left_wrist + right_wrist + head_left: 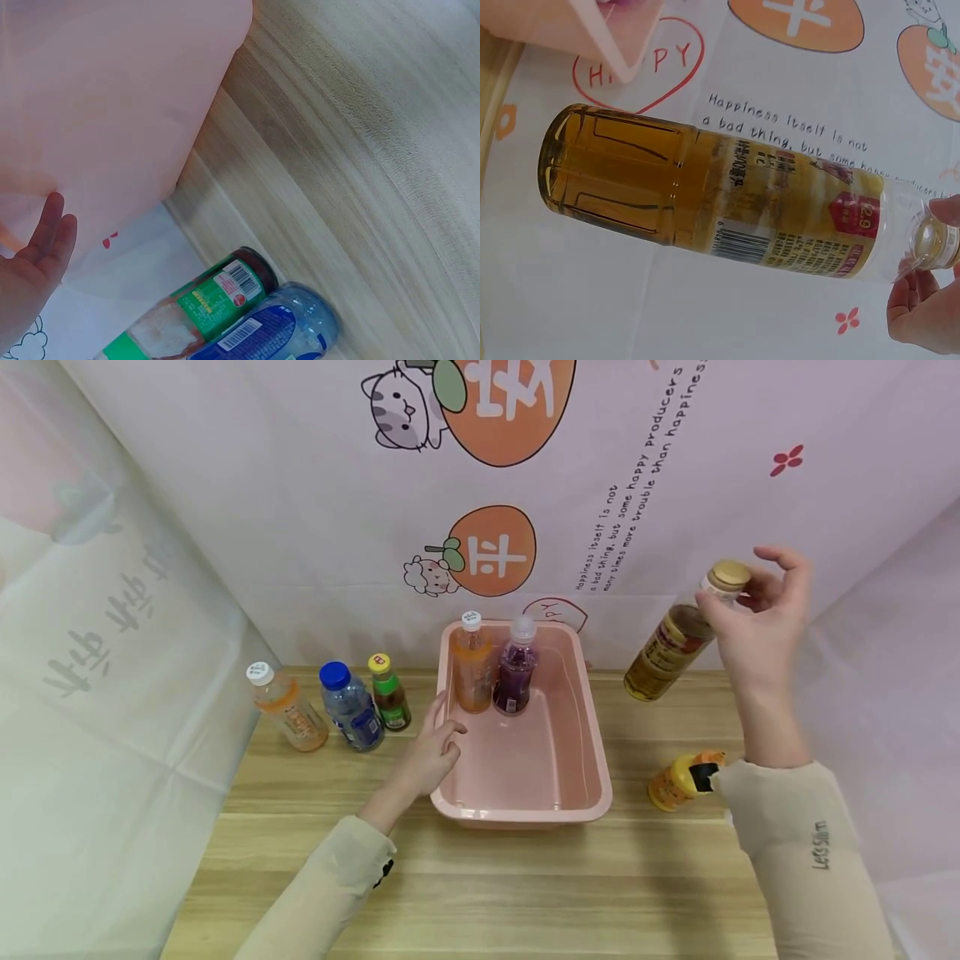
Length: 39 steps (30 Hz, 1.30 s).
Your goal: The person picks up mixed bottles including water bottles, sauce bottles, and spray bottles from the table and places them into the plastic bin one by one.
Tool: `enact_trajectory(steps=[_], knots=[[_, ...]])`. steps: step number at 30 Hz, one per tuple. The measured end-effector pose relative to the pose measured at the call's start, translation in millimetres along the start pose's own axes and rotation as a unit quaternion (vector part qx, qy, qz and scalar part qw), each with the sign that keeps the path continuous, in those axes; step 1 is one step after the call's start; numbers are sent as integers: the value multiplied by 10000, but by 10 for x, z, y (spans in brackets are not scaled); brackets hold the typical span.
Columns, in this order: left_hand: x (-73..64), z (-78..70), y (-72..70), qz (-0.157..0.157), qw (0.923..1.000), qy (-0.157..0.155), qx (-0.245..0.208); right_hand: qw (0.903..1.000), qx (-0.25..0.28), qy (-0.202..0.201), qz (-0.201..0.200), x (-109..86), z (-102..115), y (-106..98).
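With my right fingers [793,580] I pinch the bottle of golden liquid [670,648] around its neck, holding it tilted above the surface [525,893], right of the pink tub [522,816]. My left fingers [450,727], relaxed and loosely spread, are at the tub's left rim.

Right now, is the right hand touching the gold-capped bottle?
Touching: the right wrist view shows the right hand holding the gold-capped bottle by its capped end.

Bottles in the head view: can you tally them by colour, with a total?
Orange bottles: 2
Blue bottle: 1
Green-labelled bottle: 1
Purple bottle: 1
Amber bottle: 1
Yellow bottle: 1
Total: 7 bottles
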<state>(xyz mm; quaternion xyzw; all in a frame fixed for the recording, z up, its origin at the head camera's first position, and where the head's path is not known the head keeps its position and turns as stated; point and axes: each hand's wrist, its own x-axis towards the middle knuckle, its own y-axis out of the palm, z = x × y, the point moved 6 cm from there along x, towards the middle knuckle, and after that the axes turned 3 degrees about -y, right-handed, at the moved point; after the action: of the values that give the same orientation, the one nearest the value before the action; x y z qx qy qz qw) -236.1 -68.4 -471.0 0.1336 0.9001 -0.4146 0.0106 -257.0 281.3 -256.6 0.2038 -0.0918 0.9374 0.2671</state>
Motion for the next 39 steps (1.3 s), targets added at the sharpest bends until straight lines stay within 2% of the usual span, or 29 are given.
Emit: enact_trajectory(steps=[10, 14, 27, 32, 39], knots=[[-7, 5, -6, -47, 10000, 72, -14, 9971, 152, -720, 198, -124, 176, 301], [-3, 8, -10, -58, 10000, 56, -30, 9955, 222, -842, 385, -184, 226, 424], [3, 16, -15, -89, 9999, 30, -92, 9893, 308, -702, 1243, -366, 210, 878], [4, 20, -15, -99, 9999, 38, -64, 9848, 285, -495, 1641, -420, 114, 1093], [15, 24, 10, -14, 10000, 1, -70, 9800, 72, -397, 1949, -499, -63, 1308]])
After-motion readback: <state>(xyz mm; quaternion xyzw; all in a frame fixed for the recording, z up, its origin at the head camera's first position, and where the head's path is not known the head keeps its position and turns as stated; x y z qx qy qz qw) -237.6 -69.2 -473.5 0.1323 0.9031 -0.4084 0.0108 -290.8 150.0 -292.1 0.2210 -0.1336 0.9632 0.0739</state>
